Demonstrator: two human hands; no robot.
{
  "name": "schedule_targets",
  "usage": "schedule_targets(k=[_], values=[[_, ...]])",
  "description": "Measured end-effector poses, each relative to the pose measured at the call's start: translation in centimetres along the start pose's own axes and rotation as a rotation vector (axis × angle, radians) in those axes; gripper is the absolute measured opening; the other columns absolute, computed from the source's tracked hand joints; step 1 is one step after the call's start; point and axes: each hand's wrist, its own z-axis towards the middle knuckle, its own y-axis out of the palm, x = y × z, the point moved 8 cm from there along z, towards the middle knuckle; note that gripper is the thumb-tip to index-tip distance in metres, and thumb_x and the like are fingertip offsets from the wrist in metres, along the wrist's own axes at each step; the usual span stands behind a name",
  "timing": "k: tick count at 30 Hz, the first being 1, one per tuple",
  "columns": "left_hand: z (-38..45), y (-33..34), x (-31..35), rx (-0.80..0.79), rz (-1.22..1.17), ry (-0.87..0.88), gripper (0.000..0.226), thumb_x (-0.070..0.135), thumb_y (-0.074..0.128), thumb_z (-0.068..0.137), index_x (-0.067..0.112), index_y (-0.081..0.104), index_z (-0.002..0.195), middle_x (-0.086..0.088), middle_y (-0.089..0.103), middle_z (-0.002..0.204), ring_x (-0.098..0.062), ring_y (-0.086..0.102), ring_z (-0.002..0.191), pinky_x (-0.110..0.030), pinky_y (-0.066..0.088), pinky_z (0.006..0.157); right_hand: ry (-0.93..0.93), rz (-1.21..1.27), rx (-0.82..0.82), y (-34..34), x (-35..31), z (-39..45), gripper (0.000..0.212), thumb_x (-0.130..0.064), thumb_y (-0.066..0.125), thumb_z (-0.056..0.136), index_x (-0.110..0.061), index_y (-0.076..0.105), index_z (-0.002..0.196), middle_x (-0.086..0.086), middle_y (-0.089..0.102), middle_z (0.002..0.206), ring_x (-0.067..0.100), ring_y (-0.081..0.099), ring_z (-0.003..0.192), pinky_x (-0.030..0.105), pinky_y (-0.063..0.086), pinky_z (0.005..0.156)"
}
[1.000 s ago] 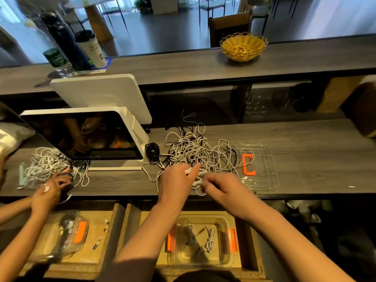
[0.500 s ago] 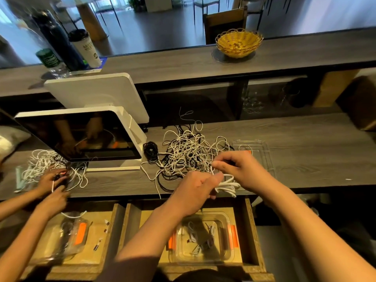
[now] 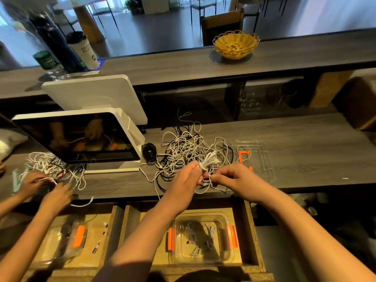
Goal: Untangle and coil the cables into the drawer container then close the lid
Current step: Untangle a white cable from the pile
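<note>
Head camera, looking down at a grey wooden counter [image 3: 305,151]: a small bundle of white cable [image 3: 209,160] is held just above the counter's near edge, gripped in the curled fingers of the left hand [image 3: 184,180] while the right hand [image 3: 234,179] pinches a loose end at the bundle's 5 o'clock. Directly behind the bundle, at 12 o'clock, lies a tangled pile of white and black cables [image 3: 183,149]. A small black coil [image 3: 149,150] sits at the pile's 9 o'clock, beside a white-framed screen [image 3: 81,137]. At the pile's 3 o'clock a clear lid [image 3: 262,155] with an orange clip lies flat on the counter. Below the hands, at 6 o'clock, an open wooden drawer [image 3: 251,231] holds a clear container [image 3: 203,239] with orange latches and a few coiled cables inside. At far 9 o'clock a second person's hands [image 3: 55,190] work at another pile of white cable [image 3: 46,163]. On the raised ledge at 1 o'clock stands a yellow wicker basket [image 3: 236,44].
</note>
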Motion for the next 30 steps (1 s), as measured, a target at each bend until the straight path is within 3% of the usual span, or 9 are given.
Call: schedule_targets(k=[4, 7, 10, 13, 15, 19, 24, 28, 30], values=[[0.2, -0.5, -0.3, 0.034, 0.134, -0.048, 0.026, 0.037, 0.042, 0.105, 0.026, 0.054, 0.085, 0.009, 0.053, 0.075, -0.009, 0.046, 0.066, -0.034, 0.039, 0.068, 0.029, -0.017, -0.018, -0.1, 0.1, -0.2, 0.023, -0.039, 0.058, 0.096, -0.030, 0.070, 0.078, 0.015, 0.064, 0.076, 0.036, 0.059, 0.073, 0.051, 0.051, 0.071], [0.5, -1.0, -0.4, 0.058, 0.192, -0.071, 0.016, 0.035, 0.046, 0.104, 0.028, 0.051, 0.091, 0.008, 0.060, 0.082, -0.006, 0.053, 0.075, -0.030, 0.040, 0.071, 0.029, -0.050, -0.052, 0.3, -0.2, -0.6, 0.024, -0.038, 0.058, 0.096, -0.024, 0.071, 0.081, 0.011, 0.066, 0.077, 0.031, 0.061, 0.074, 0.048, 0.052, 0.073], [0.7, -1.2, -0.8, 0.092, 0.197, -0.101, 0.009, 0.033, 0.060, 0.099, 0.027, 0.056, 0.092, 0.006, 0.066, 0.079, -0.010, 0.060, 0.076, -0.031, 0.047, 0.072, -0.006, -0.092, -0.051, 0.7, -1.0, -0.7, 0.024, -0.034, 0.058, 0.096, -0.018, 0.071, 0.084, 0.004, 0.065, 0.072, 0.020, 0.058, 0.065, 0.038, 0.049, 0.065], [0.8, -1.1, -1.4, 0.124, 0.053, -0.139, 0.011, 0.028, 0.071, 0.092, 0.019, 0.065, 0.091, 0.003, 0.071, 0.074, -0.011, 0.064, 0.069, -0.032, 0.053, 0.067, -0.033, -0.164, 0.014, 0.1, -1.9, -0.7, 0.019, -0.030, 0.057, 0.098, -0.021, 0.068, 0.086, -0.006, 0.060, 0.068, 0.004, 0.052, 0.060, 0.026, 0.043, 0.060], [0.8, -1.0, -1.5, 0.101, -0.027, -0.156, 0.008, 0.022, 0.071, 0.093, 0.016, 0.067, 0.094, 0.002, 0.071, 0.072, -0.005, 0.063, 0.064, -0.020, 0.049, 0.057, -0.059, -0.231, 0.069, -0.6, -2.7, -0.7, 0.015, -0.032, 0.056, 0.098, -0.024, 0.066, 0.090, -0.008, 0.061, 0.071, 0.003, 0.055, 0.064, 0.023, 0.045, 0.061], [1.0, -0.1, -1.4, -0.097, -0.080, -0.171, 0.003, 0.015, 0.065, 0.096, 0.014, 0.066, 0.098, -0.001, 0.074, 0.077, -0.002, 0.060, 0.059, -0.016, 0.046, 0.055, -0.119, -0.247, 0.141, -2.2, -3.4, -0.5, 0.019, -0.040, 0.057, 0.092, -0.024, 0.068, 0.094, -0.009, 0.066, 0.080, 0.003, 0.062, 0.075, 0.024, 0.053, 0.069], [0.9, 0.1, -1.2, -0.288, -0.162, -0.152, 0.006, 0.014, 0.060, 0.098, 0.014, 0.065, 0.103, -0.004, 0.076, 0.084, -0.007, 0.055, 0.059, -0.018, 0.044, 0.056, -0.152, -0.138, 0.229, -3.8, -2.3, -0.1, 0.029, -0.051, 0.065, 0.082, -0.022, 0.069, 0.086, 0.000, 0.064, 0.067, 0.010, 0.057, 0.058, 0.027, 0.047, 0.055], [0.8, -0.2, -1.2, -0.282, -0.360, -0.170, 0.016, 0.017, 0.062, 0.094, 0.008, 0.064, 0.107, -0.010, 0.074, 0.083, -0.008, 0.054, 0.059, -0.017, 0.045, 0.056, -0.119, -0.045, 0.254, -3.7, -0.7, 0.8, 0.030, -0.052, 0.061, 0.082, -0.024, 0.070, 0.082, -0.003, 0.066, 0.069, 0.009, 0.058, 0.061, 0.028, 0.047, 0.058], [0.7, -0.4, -1.1, -0.230, -0.535, -0.188, 0.022, 0.018, 0.063, 0.088, 0.007, 0.064, 0.107, -0.011, 0.071, 0.079, -0.007, 0.053, 0.057, -0.016, 0.045, 0.055, -0.104, -0.020, 0.263, -3.0, 0.2, 1.2, 0.016, -0.040, 0.064, 0.089, -0.027, 0.069, 0.081, -0.005, 0.067, 0.071, 0.011, 0.060, 0.064, 0.032, 0.048, 0.060]])
